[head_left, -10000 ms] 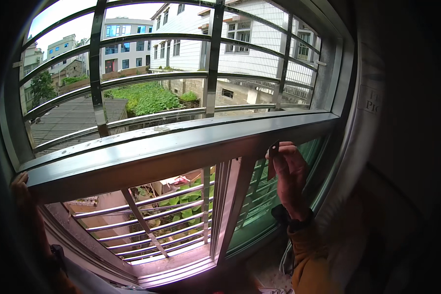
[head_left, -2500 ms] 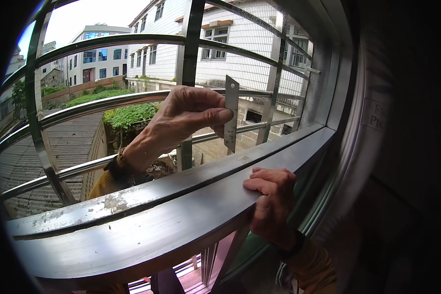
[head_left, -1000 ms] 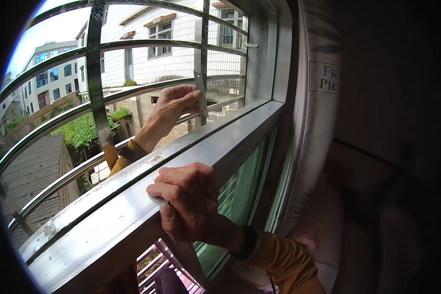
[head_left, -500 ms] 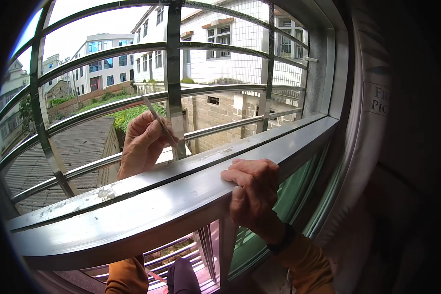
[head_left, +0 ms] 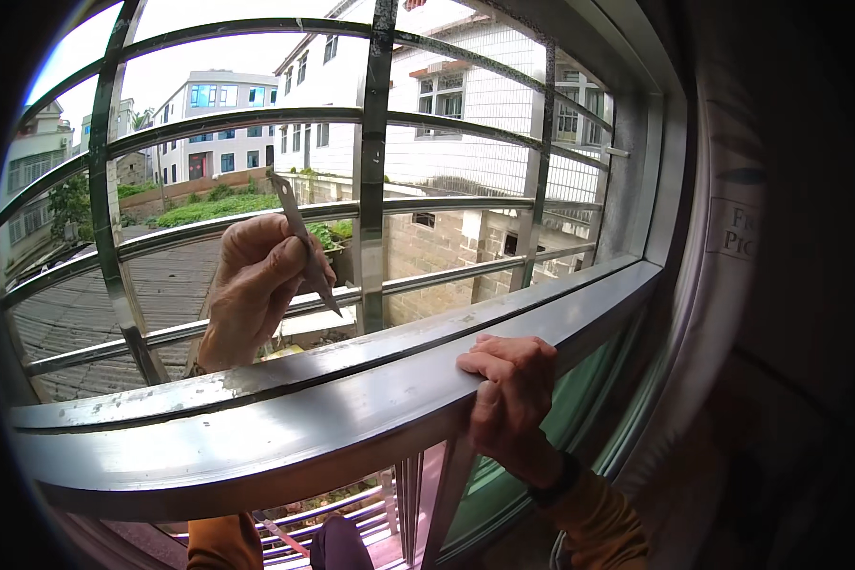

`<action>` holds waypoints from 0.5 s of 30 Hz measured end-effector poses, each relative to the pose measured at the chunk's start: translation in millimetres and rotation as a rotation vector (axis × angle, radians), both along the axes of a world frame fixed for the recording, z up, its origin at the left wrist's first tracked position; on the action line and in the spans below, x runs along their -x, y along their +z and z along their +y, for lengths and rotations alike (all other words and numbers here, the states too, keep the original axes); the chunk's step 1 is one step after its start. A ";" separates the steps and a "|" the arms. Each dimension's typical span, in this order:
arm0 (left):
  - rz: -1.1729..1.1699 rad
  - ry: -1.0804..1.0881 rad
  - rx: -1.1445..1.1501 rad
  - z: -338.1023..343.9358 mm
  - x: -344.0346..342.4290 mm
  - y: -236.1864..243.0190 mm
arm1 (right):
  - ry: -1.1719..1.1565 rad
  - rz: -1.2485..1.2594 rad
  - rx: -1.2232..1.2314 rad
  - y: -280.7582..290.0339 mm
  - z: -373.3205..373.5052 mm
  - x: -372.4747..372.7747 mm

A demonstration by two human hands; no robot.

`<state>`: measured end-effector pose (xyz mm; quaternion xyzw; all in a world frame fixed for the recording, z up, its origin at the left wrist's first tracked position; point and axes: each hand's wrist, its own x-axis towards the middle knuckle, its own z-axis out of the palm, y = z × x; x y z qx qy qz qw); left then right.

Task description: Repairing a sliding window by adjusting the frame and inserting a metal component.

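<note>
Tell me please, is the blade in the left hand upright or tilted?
Tilted: the metal blade slants in the left hand, its upper end farther left than its pointed lower end.

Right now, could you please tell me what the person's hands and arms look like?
The left hand and right hand wear no gloves. The right sleeve is brownish orange, with a dark band at the wrist; the left sleeve shows a similar colour.

The blade (head_left: 298,228) is dull metal, the rail (head_left: 351,408) smooth, glossy metal, the bars (head_left: 373,161) shiny metal, the sleeve (head_left: 598,521) matt cloth.
</note>
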<state>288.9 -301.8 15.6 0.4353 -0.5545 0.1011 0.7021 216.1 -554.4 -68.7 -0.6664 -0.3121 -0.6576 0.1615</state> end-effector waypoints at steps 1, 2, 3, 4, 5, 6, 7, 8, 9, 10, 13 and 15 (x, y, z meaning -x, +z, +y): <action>0.002 -0.008 0.003 -8.1 -2.9 2.5 | 0.010 0.001 0.003 -0.1 0.4 -0.2; -0.013 -0.044 0.007 -16.4 -7.6 5.4 | 0.019 0.003 0.005 -0.3 0.5 -0.4; -0.027 -0.082 0.011 -24.0 -13.9 8.7 | 0.008 0.007 0.006 0.1 0.6 0.0; -0.056 -0.083 -0.035 -30.7 -22.6 14.2 | 0.008 0.017 0.005 1.0 1.1 1.2; -0.054 -0.098 -0.034 -40.4 -27.2 18.2 | 0.006 0.029 0.004 1.3 0.8 1.8; -0.056 -0.118 -0.025 -53.0 -30.6 21.4 | 0.002 0.038 0.004 0.6 -0.8 1.8; -0.058 -0.138 -0.018 -65.6 -35.4 25.1 | -0.014 0.040 0.003 0.0 -2.6 0.6; -0.060 -0.148 -0.032 -69.0 -37.8 29.6 | 0.008 0.045 -0.003 0.6 1.1 1.9; -0.017 -0.013 -0.038 -73.5 -42.0 33.5 | 0.031 0.052 -0.009 0.9 4.9 3.4; -0.033 -0.077 -0.039 -87.8 -51.6 37.9 | 0.024 0.063 -0.005 0.4 3.6 3.3; -0.039 -0.056 -0.068 -121.0 -63.5 45.2 | -0.011 0.081 -0.002 -1.7 0.5 2.8; -0.053 -0.098 -0.080 -140.6 -72.1 51.3 | -0.015 0.086 -0.001 -1.4 -0.2 2.0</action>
